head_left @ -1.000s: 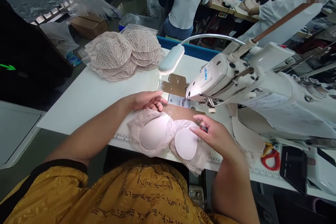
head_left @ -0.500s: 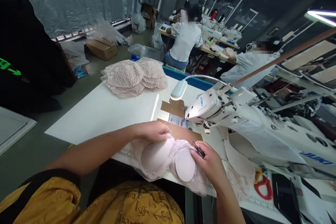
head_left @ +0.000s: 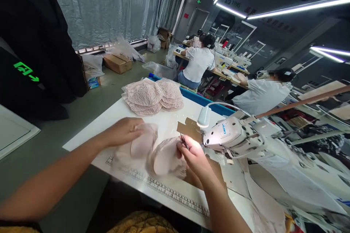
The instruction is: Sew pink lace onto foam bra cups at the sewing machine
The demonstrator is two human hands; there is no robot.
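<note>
A pink lace bra piece with two padded cups is held up just above the white table, blurred by motion. My left hand grips its left cup from above. My right hand holds its right cup and also pinches small thread snips, their tips pointing up. A stack of finished pink lace cups lies at the table's far end, ahead of my left hand. The white sewing machine stands just right of my right hand.
A small lamp on a bent neck hangs over the needle area. Brown cardboard pieces lie by the machine. A ruler strip runs along the near table edge. Two other people sit at machines behind. Boxes and bags lie on the floor at left.
Both hands have lifted the bra piece off the table and carried it leftward and away from me. The view has tilted up, showing more of the room.
</note>
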